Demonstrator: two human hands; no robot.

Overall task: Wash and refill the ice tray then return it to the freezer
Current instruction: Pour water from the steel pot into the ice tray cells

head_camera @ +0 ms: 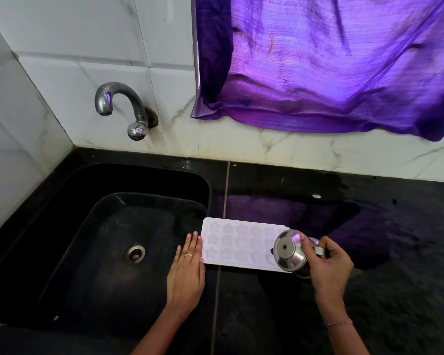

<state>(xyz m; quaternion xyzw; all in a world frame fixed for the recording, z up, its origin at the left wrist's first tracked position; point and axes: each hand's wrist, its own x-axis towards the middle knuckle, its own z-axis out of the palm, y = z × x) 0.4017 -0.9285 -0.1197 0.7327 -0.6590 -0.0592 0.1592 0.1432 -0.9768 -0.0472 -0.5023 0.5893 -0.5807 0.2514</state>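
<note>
Ice tray: white, star-shaped cells, flat on counter.

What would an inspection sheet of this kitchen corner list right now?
Surface: black counter, wet patch behind the tray.
Job's things: white ice tray with star-shaped cells lies flat on the counter beside the sink; steel vessel tilted over its right end.
Clutter: one small pale speck on the counter, too small to tell.
Hands: left hand flat, fingers straight at the tray's left edge; right hand grips the vessel.
Cables: nothing seen.
Surroundings: tap, no running water seen; white tiles; purple cloth hanging.
</note>
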